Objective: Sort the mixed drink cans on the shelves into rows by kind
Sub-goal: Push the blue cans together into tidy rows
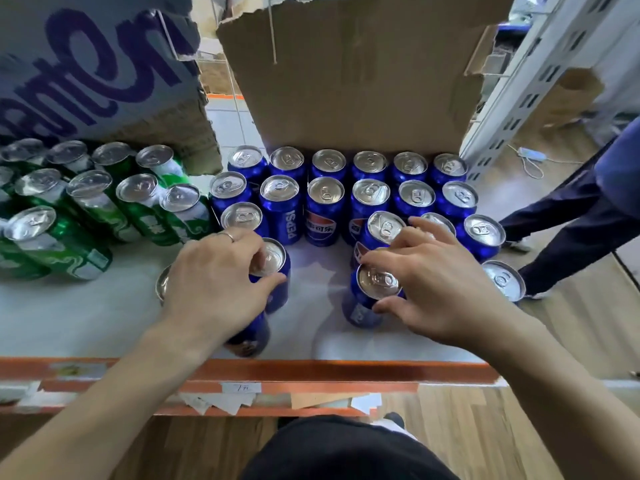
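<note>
Several blue Pepsi cans (323, 209) stand in rows on the white shelf (86, 320), in front of a cardboard box. Several green cans (93, 202) are grouped at the left. My left hand (214, 282) grips the top of one blue can (272, 261) from above, with another blue can partly hidden under my palm. My right hand (436, 278) grips the rim of a second blue can (375, 282) near the shelf's front. One more blue can (504, 280) stands alone at the right edge.
A torn brown cardboard box (349, 74) rises behind the blue cans, and a printed box (90, 67) overhangs the green ones. The shelf's orange front rail (311, 374) carries paper labels. Another person's legs (571, 216) stand at the right by a grey upright post.
</note>
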`<state>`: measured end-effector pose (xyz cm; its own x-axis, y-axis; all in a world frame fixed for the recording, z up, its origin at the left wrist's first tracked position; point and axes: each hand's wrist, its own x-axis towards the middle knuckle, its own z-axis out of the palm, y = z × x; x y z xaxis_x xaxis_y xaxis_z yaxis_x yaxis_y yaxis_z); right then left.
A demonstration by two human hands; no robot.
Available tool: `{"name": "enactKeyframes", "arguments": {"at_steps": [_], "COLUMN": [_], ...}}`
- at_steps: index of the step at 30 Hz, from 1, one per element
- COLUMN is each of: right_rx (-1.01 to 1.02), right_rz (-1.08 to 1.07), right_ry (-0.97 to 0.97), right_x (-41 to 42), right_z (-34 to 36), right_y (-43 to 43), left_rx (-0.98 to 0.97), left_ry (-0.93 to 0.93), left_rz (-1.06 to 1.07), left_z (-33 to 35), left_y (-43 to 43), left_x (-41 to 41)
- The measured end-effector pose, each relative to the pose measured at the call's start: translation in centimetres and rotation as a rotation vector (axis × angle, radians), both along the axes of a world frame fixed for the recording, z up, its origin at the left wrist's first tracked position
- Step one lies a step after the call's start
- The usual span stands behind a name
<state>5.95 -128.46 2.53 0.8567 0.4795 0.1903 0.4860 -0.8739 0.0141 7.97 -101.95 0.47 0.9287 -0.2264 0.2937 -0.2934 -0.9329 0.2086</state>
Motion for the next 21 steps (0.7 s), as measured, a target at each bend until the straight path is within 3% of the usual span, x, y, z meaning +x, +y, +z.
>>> {"name": "enactKeyframes", "arguments": {"at_steps": [5,11,21], "right_rx": [0.045,0.031,0.037], "right_rz": [-0.014,0.004,0.084], "right_ry": [-0.002,0.126,0.090], "right_x": [-0.2,-0.4,0.0], "right_z": [-0.4,-0.5,-0.4], "right_y": [-1.4,-1.6,-2.8], "left_rx": [-0.054,-0.205,-0.186], "left_ry": [0.027,0.167,0.202], "left_rz": [-0.104,-0.115,-0.117], "left_z": [0.4,0.8,1.0], "left_y": [-1.4,-4.9,-8.1], "left_x": [0.9,3.1,4.7]}}
